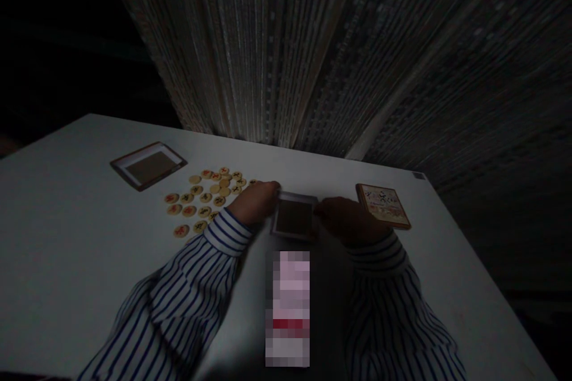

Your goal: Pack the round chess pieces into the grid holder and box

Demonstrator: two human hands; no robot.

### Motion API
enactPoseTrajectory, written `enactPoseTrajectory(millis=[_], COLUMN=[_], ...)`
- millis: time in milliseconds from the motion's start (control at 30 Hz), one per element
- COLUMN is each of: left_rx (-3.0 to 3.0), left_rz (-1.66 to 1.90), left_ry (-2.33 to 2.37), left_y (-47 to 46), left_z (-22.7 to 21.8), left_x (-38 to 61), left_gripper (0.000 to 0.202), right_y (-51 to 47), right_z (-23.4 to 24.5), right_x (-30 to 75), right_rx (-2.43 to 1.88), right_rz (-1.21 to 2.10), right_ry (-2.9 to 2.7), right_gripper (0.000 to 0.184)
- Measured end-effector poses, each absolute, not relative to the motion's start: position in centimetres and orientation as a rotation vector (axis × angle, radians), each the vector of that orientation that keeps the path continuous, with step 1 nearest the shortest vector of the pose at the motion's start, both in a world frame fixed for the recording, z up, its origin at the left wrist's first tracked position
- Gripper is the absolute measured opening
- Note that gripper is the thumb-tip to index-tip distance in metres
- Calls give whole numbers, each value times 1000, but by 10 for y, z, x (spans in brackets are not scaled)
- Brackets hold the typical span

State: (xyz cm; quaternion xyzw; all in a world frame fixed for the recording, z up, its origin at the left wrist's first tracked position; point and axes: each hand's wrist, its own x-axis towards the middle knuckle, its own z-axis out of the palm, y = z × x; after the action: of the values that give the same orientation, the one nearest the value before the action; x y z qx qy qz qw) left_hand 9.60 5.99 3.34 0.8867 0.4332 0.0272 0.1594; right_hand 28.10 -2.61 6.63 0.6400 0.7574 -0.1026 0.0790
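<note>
Between my hands is a small shallow box (292, 217), its open side facing me, with pale inner walls and a dark floor. My left hand (254, 201) has its fingers closed on the left edge. On the opposite edge my right hand (348, 219) is closed too, its fingers dark and partly blurred. Round wooden Chinese chess pieces (205, 197) with red or black characters lie scattered beside my left hand, a few partly hidden by that hand and its sleeve. A flat box (385, 207) with a printed cover lies just beyond my right hand.
Another shallow open box (152, 166) rests at the left on the white table (89, 238). A pixelated upright patch (288, 309) covers something near the front. Behind the table's far edge hangs a string curtain (277, 59). The room is dim.
</note>
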Motion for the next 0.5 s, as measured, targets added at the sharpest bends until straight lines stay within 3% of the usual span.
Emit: enactPoseTrajectory(millis=[500], left_rx=[2376], left_rz=[696], left_ry=[1216], left_y=[49], left_z=[85], left_x=[69], left_gripper=[27], right_y=[-36], right_z=[86], right_x=[286], right_rx=[2139], right_rz=[171], right_ry=[2669], right_gripper=[24])
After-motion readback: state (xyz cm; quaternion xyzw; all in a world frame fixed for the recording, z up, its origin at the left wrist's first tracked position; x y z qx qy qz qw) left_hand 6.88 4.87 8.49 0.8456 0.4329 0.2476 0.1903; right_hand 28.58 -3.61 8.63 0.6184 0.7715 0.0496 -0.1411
